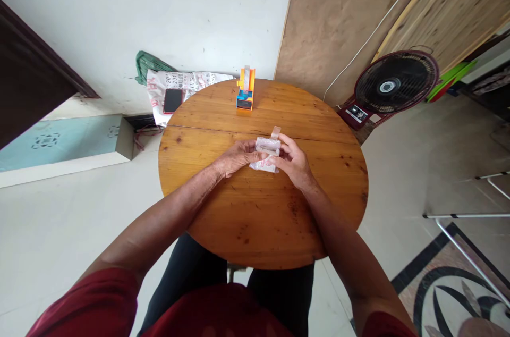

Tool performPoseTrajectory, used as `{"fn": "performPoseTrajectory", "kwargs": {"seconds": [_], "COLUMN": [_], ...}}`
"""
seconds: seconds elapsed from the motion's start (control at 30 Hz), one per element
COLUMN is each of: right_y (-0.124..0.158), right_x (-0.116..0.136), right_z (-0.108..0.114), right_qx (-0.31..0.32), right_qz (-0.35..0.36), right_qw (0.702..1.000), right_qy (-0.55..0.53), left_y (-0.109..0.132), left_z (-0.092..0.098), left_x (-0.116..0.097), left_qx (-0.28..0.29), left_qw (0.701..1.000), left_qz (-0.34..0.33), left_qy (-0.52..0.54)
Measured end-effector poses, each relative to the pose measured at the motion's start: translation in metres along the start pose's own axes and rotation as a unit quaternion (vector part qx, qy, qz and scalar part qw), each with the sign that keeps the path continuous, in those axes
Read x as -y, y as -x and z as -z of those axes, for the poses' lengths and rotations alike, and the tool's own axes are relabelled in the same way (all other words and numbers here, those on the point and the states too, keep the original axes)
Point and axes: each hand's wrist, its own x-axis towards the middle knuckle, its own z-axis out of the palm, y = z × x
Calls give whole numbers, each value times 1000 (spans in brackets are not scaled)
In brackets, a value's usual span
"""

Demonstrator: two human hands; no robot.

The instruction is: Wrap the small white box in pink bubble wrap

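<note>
Over the middle of a round wooden table (255,220), both hands hold a small package in clear plastic wrap (266,165), with some red print showing through. My left hand (239,158) grips its left side, the thumb lying across the front. On the right side, my right hand (294,161) closes on it with thumb and fingers. A short strip of clear tape (275,133) sticks up from the package's top edge, near my right fingertips. Farther back on the table stands an orange and blue tape dispenser (246,87). What is inside the wrap I cannot make out.
Left of the dispenser, a dark phone (172,101) lies on a printed white sack (203,79) beside the table. A fan (388,87) stands at the right behind the table. A pale blue box (59,140) is on the floor at left; a wall closes off the back.
</note>
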Motion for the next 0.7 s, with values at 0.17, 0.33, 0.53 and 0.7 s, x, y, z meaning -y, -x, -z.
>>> {"fn": "performPoseTrajectory", "kwargs": {"seconds": [0.17, 0.33, 0.53, 0.7], "right_y": [3, 5, 7, 8], "right_x": [2, 7, 8, 9], "right_z": [3, 5, 0, -2], "right_qx": [-14, 1, -24, -29], "right_qz": [-8, -2, -3, -15], "right_qw": [1000, 1000, 999, 999], "right_qy": [8, 25, 27, 25], "left_y": [-2, 0, 2, 1], "left_z": [-2, -3, -4, -2], "left_x": [0, -4, -6, -3], "left_qx": [17, 3, -4, 18], "left_qw": [1000, 1000, 1000, 999], "left_qz": [3, 15, 20, 32], "left_qy": [-20, -8, -3, 10]}}
